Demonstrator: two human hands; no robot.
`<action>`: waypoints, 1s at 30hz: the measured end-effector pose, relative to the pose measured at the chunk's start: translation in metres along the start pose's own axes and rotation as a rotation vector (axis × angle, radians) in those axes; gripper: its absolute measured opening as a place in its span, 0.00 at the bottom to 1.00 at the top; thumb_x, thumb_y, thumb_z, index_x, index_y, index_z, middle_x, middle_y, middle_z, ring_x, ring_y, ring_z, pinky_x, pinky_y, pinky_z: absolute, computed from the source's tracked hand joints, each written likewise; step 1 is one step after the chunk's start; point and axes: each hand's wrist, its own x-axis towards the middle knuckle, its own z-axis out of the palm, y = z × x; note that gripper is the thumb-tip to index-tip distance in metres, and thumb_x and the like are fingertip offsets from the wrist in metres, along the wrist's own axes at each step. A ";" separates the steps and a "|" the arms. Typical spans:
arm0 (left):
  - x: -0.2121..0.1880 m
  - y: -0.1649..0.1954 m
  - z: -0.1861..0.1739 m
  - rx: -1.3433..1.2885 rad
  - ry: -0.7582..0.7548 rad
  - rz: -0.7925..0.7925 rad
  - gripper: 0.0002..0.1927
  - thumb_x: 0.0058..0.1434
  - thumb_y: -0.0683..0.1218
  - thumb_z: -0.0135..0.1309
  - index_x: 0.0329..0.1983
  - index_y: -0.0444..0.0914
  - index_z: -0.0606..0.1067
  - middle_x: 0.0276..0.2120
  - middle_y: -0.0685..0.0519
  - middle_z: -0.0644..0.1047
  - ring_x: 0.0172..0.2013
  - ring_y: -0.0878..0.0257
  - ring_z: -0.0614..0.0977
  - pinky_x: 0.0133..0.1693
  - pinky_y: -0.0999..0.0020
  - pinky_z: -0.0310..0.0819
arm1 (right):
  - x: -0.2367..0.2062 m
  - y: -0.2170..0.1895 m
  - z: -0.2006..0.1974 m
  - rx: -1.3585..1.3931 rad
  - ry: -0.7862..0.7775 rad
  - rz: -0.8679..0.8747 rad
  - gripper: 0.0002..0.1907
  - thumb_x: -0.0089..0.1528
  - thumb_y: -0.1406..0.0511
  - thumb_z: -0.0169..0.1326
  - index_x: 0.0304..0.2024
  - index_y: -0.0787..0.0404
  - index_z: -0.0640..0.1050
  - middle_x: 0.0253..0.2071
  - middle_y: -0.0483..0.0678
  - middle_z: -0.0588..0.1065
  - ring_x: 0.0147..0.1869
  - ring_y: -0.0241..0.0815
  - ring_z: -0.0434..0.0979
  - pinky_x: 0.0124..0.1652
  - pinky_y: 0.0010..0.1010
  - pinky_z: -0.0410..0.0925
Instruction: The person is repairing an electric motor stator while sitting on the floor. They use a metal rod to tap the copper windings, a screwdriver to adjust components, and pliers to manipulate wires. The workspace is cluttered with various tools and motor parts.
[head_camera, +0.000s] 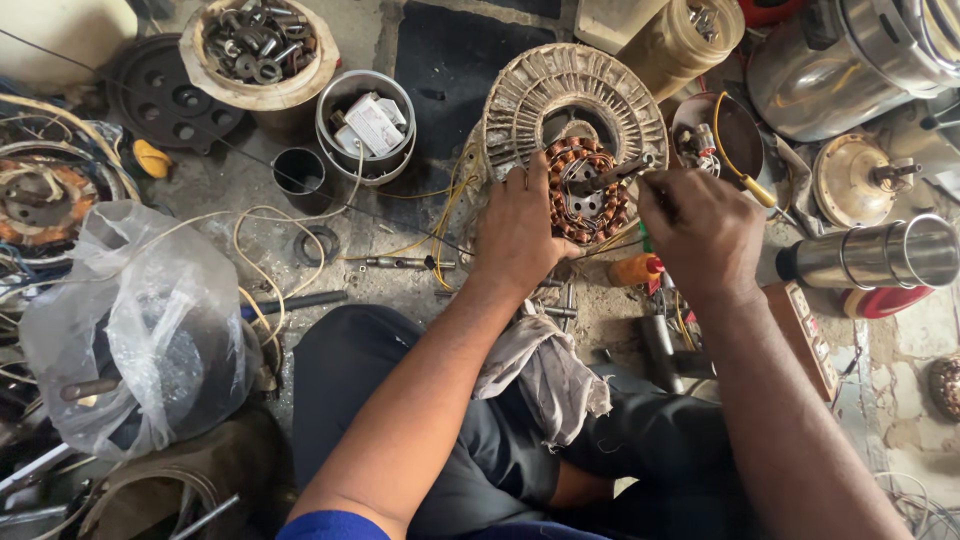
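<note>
A round ribbed fan motor housing (560, 90) stands on edge on the floor, with a copper-wound stator (585, 195) and a steel shaft (615, 172) at its front. My left hand (520, 225) grips the left side of the stator. My right hand (700, 225) is closed on a thin tool whose tip (645, 180) touches the shaft end; most of the tool is hidden in the fist. A grey rag (545, 370) lies across my lap.
Left: a plastic bag (140, 320) over a motor part, loose wires (270, 240), a black cup (298, 170). Back: a tub of bearings (258, 45), a tin of packets (368, 125). Right: steel cylinders (880, 255), a yellow-handled screwdriver (755, 190), an orange bottle (635, 270).
</note>
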 end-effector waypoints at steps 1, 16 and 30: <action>0.000 0.000 0.001 -0.003 0.003 0.004 0.65 0.36 0.57 0.77 0.71 0.30 0.53 0.53 0.40 0.71 0.53 0.44 0.75 0.52 0.52 0.74 | 0.002 0.000 0.001 0.044 0.004 0.034 0.06 0.67 0.66 0.66 0.41 0.61 0.81 0.37 0.48 0.81 0.36 0.41 0.82 0.37 0.32 0.73; 0.005 -0.008 0.004 -0.077 0.008 0.003 0.65 0.35 0.53 0.79 0.71 0.30 0.53 0.59 0.39 0.69 0.57 0.40 0.73 0.56 0.52 0.71 | 0.023 -0.008 0.004 0.191 -0.091 0.331 0.14 0.63 0.64 0.69 0.37 0.67 0.77 0.31 0.51 0.80 0.32 0.40 0.80 0.35 0.33 0.71; 0.013 0.008 -0.019 -0.047 -0.247 -0.177 0.64 0.41 0.53 0.76 0.74 0.35 0.49 0.67 0.42 0.64 0.66 0.44 0.65 0.65 0.50 0.61 | -0.010 -0.001 0.004 -0.078 0.062 -0.227 0.10 0.64 0.68 0.70 0.45 0.60 0.82 0.47 0.48 0.76 0.44 0.47 0.79 0.42 0.37 0.72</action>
